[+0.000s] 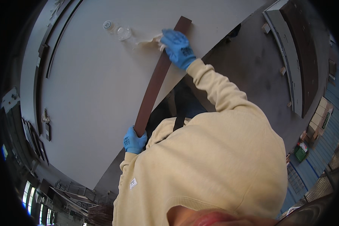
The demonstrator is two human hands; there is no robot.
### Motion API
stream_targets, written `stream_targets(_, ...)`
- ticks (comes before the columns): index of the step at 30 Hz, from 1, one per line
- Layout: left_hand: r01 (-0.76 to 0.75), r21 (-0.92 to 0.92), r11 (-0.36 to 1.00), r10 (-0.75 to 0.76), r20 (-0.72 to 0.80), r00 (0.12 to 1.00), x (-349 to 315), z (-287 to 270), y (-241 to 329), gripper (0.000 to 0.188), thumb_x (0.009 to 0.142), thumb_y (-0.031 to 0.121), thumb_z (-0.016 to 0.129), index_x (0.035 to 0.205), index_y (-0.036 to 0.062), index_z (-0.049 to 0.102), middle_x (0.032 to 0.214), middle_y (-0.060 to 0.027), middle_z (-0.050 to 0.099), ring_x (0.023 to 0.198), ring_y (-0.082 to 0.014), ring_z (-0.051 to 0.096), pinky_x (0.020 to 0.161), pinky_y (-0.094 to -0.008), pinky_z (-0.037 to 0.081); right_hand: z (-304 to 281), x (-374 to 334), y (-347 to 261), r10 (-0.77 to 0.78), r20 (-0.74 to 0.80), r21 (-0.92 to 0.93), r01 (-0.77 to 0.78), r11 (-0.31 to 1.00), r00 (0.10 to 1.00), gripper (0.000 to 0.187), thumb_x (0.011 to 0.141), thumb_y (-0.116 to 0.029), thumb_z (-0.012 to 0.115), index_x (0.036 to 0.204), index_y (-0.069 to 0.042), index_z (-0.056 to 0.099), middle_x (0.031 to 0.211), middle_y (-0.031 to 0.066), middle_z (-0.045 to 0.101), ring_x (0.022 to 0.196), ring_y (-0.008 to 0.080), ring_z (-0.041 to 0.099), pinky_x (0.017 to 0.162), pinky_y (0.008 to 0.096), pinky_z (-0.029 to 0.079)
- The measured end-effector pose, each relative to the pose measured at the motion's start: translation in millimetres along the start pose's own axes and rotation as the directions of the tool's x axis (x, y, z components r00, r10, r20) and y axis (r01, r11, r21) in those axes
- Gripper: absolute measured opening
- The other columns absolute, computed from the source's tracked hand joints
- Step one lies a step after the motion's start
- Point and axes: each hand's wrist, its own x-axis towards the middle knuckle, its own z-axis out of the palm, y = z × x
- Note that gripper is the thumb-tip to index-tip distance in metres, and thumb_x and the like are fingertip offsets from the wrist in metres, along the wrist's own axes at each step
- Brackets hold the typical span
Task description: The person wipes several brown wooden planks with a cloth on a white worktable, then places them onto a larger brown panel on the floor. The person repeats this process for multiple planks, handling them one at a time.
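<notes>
Fingers (171, 37) of the right hand (178, 49) are curled over a pale cloth (150, 41) held at the far part of a brown strip (156, 79), which is laid slantwise on the grey table (90, 90), its near end being gripped by the left hand (135, 141) beside the table's near edge.

Bottle (123, 34) on table (90, 101), left of cloth (150, 40) and strip (154, 86).

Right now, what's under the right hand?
Under the right hand: part of a cream cloth, sticking out to the left, and the brown strip, showing past the hand both ways. Whatever cloth and strip surface lies directly beneath is covered.
</notes>
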Motion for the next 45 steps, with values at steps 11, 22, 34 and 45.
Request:
stream_targets(11, -0.075, 0.013, 0.997, 0.075, -0.029, 0.997, 7.5, 8.0, -10.1, 0.051, 0.082, 0.036, 0.081, 0.119, 0.0050, 0.065, 0.103, -0.0215, 0.075, 0.094, -0.0422, 0.073, 0.082, -0.0497, 0.057, 17.3, 0.8, -28.1, 0.176, -0.002, -0.134, -0.175, 0.975, 0.984, 0.037, 0.091, -0.021, 0.067, 0.126, -0.007, 0.065, 0.156, 0.0227, 0.051, 0.146, 0.0435, 0.045, 0.124, 0.0560, 0.030)
stream_targets(22, -0.083, 0.062, 0.995, 0.085, -0.036, 0.996, 9.2, 0.8, -16.0, 0.051, 0.083, 0.038, 0.082, 0.119, 0.0055, 0.065, 0.103, -0.0219, 0.076, 0.095, -0.0428, 0.073, 0.081, -0.0504, 0.058, -56.6, 8.4, -80.2, 0.452, 0.387, -0.247, -0.381, 0.891, 0.804, 0.035, 0.090, -0.022, 0.072, 0.123, -0.011, 0.067, 0.117, 0.0145, 0.068, 0.110, 0.0375, 0.066, 0.092, 0.0515, 0.057)
stream_targets(34, -0.047, 0.038, 0.998, 0.047, 0.004, 0.999, 19.8, 7.9, 0.8, 0.047, 0.084, 0.041, 0.080, 0.111, 0.0052, 0.064, 0.101, -0.0228, 0.075, 0.093, -0.0435, 0.072, 0.080, -0.0499, 0.057, -10.4, 58.4, 36.7, 0.473, 0.150, -0.322, -0.409, 0.854, 0.868, 0.024, 0.092, -0.026, 0.067, 0.109, -0.012, 0.078, 0.107, 0.0163, 0.073, 0.100, 0.0381, 0.069, 0.088, 0.0508, 0.057)
stream_targets(45, -0.028, -0.056, 0.998, 0.027, -0.025, 0.999, 5.2, 35.1, 0.5, 0.047, 0.085, 0.040, 0.077, 0.114, 0.0058, 0.064, 0.101, -0.0218, 0.075, 0.093, -0.0428, 0.073, 0.080, -0.0498, 0.057, -2.7, 60.1, 38.0, 0.581, 0.057, -0.337, -0.532, 0.777, 0.812, 0.025, 0.090, -0.028, 0.065, 0.102, -0.011, 0.080, 0.106, 0.0198, 0.076, 0.098, 0.0417, 0.073, 0.084, 0.0508, 0.059)
